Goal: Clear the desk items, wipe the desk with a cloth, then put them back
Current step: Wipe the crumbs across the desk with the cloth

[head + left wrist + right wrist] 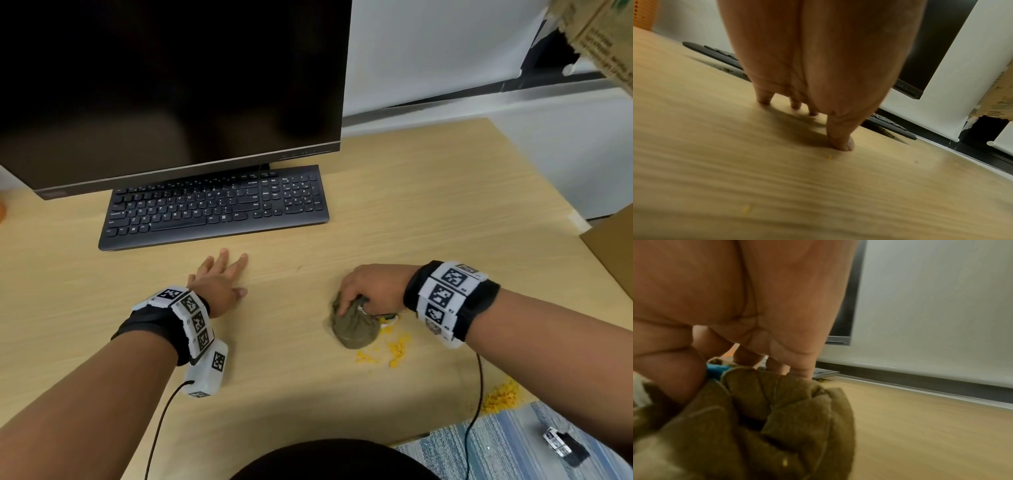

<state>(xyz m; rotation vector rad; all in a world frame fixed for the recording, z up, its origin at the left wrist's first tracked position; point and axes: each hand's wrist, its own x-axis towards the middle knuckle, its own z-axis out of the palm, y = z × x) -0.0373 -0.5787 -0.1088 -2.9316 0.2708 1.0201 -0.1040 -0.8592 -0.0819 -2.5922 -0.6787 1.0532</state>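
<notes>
**deskguy:** Head view, left to right: left hand (219, 281) lies flat on the worktop (411, 212) just in front of the keyboard (215, 205), fingers straight, holding nothing. Further right, the right hand (373, 286) has its fingers curled round a bunched olive cloth (354, 325), pressed down right beside a scatter of yellow crumbs (387, 349). More crumbs (501, 397) sit near the front right edge.

**wipe_it:** So where are we in the job?

**deskguy:** Mid-wipe, I'd say. The near part of the worktop has no loose items on it, so clearing looks mostly done, though keyboard and monitor (164, 89) are both in place on the worktop. Left wrist view shows specks (727, 70) under the keyboard's edge too.

**wipe_it:** So what's left?

**deskguy:** Both crumb patches, probably under the keyboard, then putting everything back. Can't tell where the removed stuff went.
</notes>
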